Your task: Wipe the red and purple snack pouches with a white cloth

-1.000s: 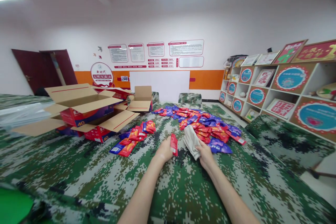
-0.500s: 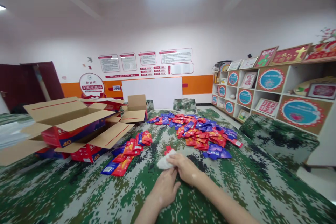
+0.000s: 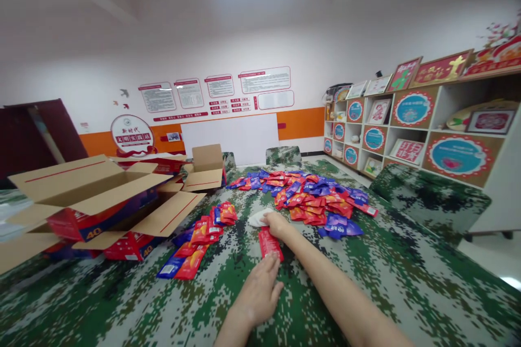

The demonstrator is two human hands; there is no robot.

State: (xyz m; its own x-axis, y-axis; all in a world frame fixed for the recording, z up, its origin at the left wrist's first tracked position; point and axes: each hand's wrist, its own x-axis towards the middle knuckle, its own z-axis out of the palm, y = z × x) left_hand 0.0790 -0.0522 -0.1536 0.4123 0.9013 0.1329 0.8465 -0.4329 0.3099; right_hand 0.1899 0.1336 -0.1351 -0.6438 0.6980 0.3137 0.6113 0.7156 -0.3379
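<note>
On the camouflage surface (image 3: 171, 314), a red packet (image 3: 269, 244) between two lots

Open cardboard boxes (image 3: 93, 222) stand at the left. A broad heap of red and blue packets (image 3: 313, 195) spreads toward the right; a smaller overlapping group (image 3: 201, 233) lies near the boxes. The left hand (image 3: 258, 287) has its fingers stretched out together, tips over the red packet's near end. The right hand's (image 3: 277, 226) fingers are closed on a white cloth (image 3: 257, 219) at the far end.
</note>
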